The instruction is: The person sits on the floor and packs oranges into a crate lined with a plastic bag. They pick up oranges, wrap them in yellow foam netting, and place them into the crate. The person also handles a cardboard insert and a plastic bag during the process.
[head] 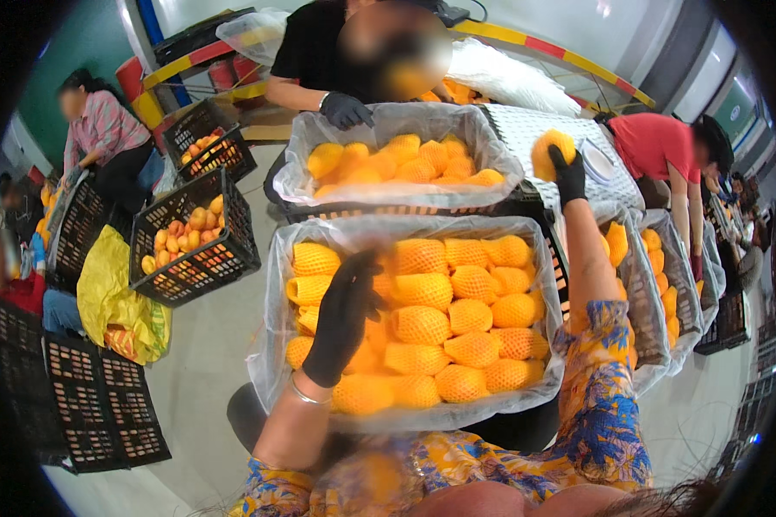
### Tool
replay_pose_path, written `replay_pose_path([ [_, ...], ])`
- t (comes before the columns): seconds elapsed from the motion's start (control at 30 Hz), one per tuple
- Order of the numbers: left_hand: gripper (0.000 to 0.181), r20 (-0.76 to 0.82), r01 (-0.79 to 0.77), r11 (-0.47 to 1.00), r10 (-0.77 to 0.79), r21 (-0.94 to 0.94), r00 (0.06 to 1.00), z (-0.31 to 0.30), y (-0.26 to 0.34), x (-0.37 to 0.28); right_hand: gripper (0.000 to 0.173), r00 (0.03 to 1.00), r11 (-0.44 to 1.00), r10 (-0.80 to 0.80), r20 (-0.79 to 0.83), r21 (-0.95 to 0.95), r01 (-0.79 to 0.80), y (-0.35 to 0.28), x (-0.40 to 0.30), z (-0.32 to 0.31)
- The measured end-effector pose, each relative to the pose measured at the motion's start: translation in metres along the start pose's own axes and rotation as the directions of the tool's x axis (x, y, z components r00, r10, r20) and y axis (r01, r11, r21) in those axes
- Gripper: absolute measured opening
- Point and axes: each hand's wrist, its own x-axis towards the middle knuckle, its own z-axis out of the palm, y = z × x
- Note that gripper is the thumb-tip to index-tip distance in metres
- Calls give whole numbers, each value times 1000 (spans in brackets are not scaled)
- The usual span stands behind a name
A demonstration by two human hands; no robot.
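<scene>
My right hand (568, 174), in a black glove, grips a yellow foam-netted piece (549, 154) above a table with a white patterned covering (524, 132). The piece looks like a wrapped fruit. My left hand (346, 316), also gloved, hovers with fingers apart over the left part of the near crate, holding nothing I can see. That crate has a translucent plastic liner (258, 349) and is filled with rows of fruit in yellow foam nets (422, 325). Beyond it stands a second lined crate (388, 119) with more netted fruit (420, 169), some of it blurred.
Opposite, a person's gloved hand (346, 111) rests at the far crate's rim. A white oval dish-like item (598, 161) lies on the covering. Black crates of unwrapped fruit (194, 236) and a yellow bag (113, 294) are left. Lined crates (646, 310) and a stooping person (659, 145) are right.
</scene>
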Motion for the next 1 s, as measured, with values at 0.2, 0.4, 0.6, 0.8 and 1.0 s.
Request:
replay_pose_path([
  [0.2, 36, 72, -77, 986, 67, 148, 995, -2, 1, -7, 57, 956, 949, 276, 96, -187, -255, 96, 41, -30],
  [0.4, 39, 347, -322, 740, 128, 590, 929, 8, -5, -11, 45, 933, 400, -332, 138, -875, 272, 52, 36, 7],
  [0.6, 38, 475, -413, 649, 89, 639, 875, 4, -17, -17, 27, 702, 938, -306, 643, 77, 338, -95, -114, 178],
  [0.8, 29, 486, -456, 662, 155, 596, 860, 1, -40, -11, 33, 173, 692, -489, 855, 260, 674, -180, -263, 276],
  [1.0, 31, 535, -472, 583, 75, 661, 841, 4, -57, -16, 56, -32, 542, -348, 937, 229, 809, -181, -286, 289],
])
